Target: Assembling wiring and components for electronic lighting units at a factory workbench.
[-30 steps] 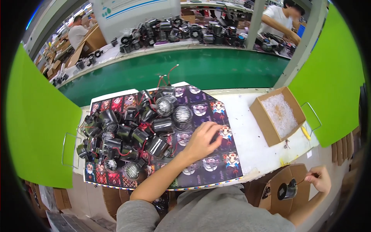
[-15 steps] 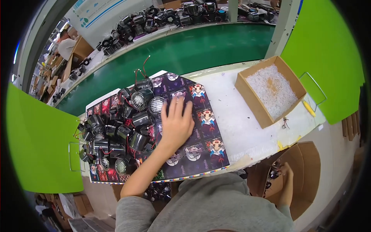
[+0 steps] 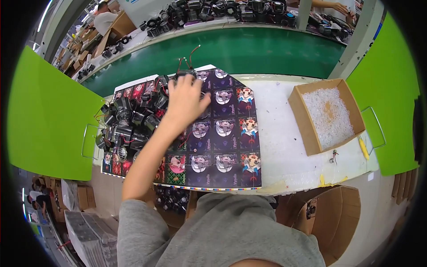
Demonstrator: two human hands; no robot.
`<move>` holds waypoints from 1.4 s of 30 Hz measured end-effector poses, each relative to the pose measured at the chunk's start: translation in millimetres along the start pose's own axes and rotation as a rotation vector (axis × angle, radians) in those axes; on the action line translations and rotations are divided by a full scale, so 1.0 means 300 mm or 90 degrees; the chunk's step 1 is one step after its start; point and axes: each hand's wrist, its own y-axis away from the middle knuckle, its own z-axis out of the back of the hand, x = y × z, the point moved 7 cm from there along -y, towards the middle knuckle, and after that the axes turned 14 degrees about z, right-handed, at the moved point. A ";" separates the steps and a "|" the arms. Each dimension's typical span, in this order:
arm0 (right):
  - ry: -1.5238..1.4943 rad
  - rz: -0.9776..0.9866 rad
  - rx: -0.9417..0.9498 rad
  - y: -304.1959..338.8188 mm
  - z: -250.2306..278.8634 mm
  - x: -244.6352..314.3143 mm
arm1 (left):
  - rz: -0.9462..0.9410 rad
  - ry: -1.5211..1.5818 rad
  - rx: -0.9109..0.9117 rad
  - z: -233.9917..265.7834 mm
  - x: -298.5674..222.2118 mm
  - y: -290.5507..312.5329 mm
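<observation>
My left hand (image 3: 184, 101) reaches over the upper right part of a heap of black cylindrical parts (image 3: 126, 118). Its fingers are spread and bent a little, over the parts at the heap's edge. Several parts have ribbed round ends and thin red and black wires. What lies directly under the palm is mostly hidden. The heap rests on a printed sheet (image 3: 213, 175) with rows of cartoon figures on dark squares. My right hand is out of sight; only the grey sleeve side of my body shows there.
A cardboard box of clear small pellets (image 3: 307, 124) stands on the white table at right, beside a yellow-handled tool (image 3: 364, 147). A green conveyor belt (image 3: 249, 51) runs behind. An open carton (image 3: 342, 213) is below right. Another person's hand (image 3: 340, 8) shows at the far right.
My left hand has moved left and away from me, onto the heap's upper edge. My right hand, seen above the lower right carton before, has left view. The whole view has shifted.
</observation>
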 end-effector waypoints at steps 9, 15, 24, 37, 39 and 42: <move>0.082 0.056 -0.304 0.171 0.301 0.257 | -0.086 0.068 0.115 0.024 0.045 -0.123; 0.116 0.443 -0.646 0.430 0.712 0.672 | -0.145 0.017 0.038 0.082 0.017 0.028; -0.057 1.086 -0.797 0.726 0.843 1.370 | -0.194 -0.015 0.037 -0.026 -0.051 0.145; -0.146 0.925 0.034 0.596 0.429 2.143 | -0.014 0.367 0.280 -0.024 -0.088 0.106; -0.145 0.877 0.026 0.531 0.395 2.191 | -0.029 0.377 0.305 -0.047 -0.118 0.081; -0.120 0.880 0.055 0.484 0.340 2.245 | -0.008 0.328 0.403 -0.090 -0.173 0.087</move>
